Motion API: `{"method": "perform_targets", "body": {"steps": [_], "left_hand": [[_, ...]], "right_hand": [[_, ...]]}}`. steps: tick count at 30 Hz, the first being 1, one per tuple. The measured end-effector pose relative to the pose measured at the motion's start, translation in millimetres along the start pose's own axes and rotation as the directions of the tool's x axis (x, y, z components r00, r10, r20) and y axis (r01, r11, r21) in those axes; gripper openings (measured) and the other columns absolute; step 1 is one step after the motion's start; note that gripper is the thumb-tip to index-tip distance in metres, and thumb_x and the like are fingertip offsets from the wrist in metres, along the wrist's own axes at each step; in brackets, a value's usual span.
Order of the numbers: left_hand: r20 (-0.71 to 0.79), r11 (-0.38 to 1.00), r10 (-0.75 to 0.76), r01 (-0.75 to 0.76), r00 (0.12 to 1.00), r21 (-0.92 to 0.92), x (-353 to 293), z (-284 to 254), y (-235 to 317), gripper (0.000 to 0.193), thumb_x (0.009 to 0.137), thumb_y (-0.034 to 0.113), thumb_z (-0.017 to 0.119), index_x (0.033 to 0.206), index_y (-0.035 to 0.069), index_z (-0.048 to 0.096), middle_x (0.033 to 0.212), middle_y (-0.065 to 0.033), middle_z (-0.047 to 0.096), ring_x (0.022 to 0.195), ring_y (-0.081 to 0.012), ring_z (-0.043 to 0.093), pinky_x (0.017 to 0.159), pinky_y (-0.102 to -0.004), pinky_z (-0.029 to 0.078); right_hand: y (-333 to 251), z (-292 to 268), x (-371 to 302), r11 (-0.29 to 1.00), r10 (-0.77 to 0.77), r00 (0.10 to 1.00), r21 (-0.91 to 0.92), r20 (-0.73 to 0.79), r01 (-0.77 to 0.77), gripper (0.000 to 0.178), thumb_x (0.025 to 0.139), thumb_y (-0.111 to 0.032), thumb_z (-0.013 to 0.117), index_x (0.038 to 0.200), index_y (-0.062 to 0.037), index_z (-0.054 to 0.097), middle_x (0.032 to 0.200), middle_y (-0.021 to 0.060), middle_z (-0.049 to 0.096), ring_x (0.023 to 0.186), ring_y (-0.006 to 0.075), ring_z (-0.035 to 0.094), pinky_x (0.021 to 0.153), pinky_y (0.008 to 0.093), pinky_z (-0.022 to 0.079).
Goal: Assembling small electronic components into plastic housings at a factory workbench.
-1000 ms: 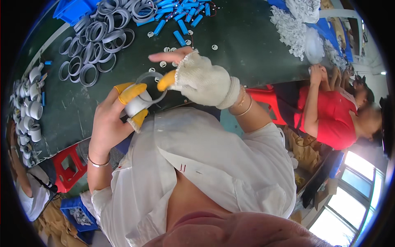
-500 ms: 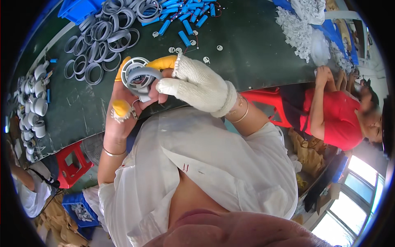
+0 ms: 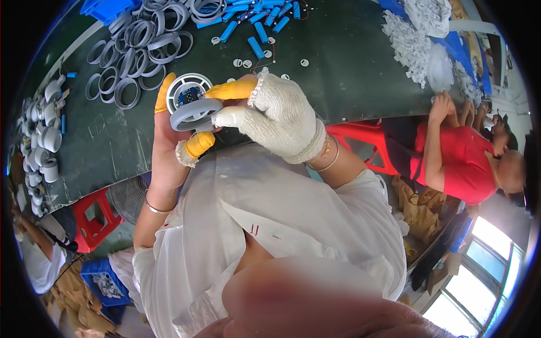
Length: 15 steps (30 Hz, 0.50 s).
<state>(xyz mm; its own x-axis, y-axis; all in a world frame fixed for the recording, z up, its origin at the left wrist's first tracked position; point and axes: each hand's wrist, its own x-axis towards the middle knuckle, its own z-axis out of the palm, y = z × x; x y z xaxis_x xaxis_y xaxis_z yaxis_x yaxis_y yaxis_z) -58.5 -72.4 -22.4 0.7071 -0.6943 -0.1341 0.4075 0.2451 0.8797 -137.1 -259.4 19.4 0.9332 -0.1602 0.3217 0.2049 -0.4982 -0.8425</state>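
Observation:
Between my hands is a round white housing [image 3: 187,83] with a slotted rim and a small blue circuit board [image 3: 188,96] inside. My left hand [image 3: 171,124], with yellow covers on thumb and a finger, grips this housing from the left and below. A grey ring [image 3: 195,114] sits tilted over the near part of the housing. My right hand [image 3: 276,115], in a white knitted glove with a yellow fingertip, is closed on the grey ring's right side. Whether the ring touches the housing all round cannot be seen.
Many grey rings [image 3: 127,93] lie heaped at the far left of the dark green table [image 3: 225,163]. Blue cylindrical cells [image 3: 256,48] with wires and small white discs [image 3: 304,62] lie beyond my hands. White housings [image 3: 49,139] stand at the left edge. A person in red [image 3: 459,160] sits at the right.
The grey ring has moved down and tilted, uncovering the blue circuit board. My left thumb has swung right, in toward the housing.

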Motion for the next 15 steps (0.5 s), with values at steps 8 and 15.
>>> {"method": "perform_targets", "body": {"steps": [8, 15], "left_hand": [[-0.002, 1.0, 0.014, -0.014, 1.0, -0.004, -1.7, -1.2, -0.7, 0.101, 0.075, 0.012, 0.082, 0.152, 0.016, 0.017, 0.138, -0.0103, 0.046, 0.12, -0.0267, 0.054, 0.093, -0.0407, 0.054], [0.033, 0.999, 0.038, -0.038, 0.999, 0.001, -3.0, -3.3, -3.0, 0.088, 0.078, 0.004, 0.077, 0.149, 0.014, 0.025, 0.138, -0.0109, 0.046, 0.122, -0.0265, 0.053, 0.093, -0.0412, 0.054]], "right_hand": [[4.5, -1.5, -0.3, 1.0, -0.027, 1.0, -0.013, 0.01, 0.027, 0.024, 0.079, -0.026, 0.075, 0.085, -0.0028, 0.07, 0.07, 0.0117, 0.055, 0.061, 0.0291, 0.055, 0.058, 0.0368, 0.043], [-0.4, -3.0, 2.4, 1.0, 0.016, 0.999, 0.013, 0.047, -0.017, 0.025, 0.081, -0.025, 0.074, 0.092, -0.0035, 0.07, 0.076, 0.0122, 0.059, 0.067, 0.0283, 0.057, 0.061, 0.0364, 0.045]]}}
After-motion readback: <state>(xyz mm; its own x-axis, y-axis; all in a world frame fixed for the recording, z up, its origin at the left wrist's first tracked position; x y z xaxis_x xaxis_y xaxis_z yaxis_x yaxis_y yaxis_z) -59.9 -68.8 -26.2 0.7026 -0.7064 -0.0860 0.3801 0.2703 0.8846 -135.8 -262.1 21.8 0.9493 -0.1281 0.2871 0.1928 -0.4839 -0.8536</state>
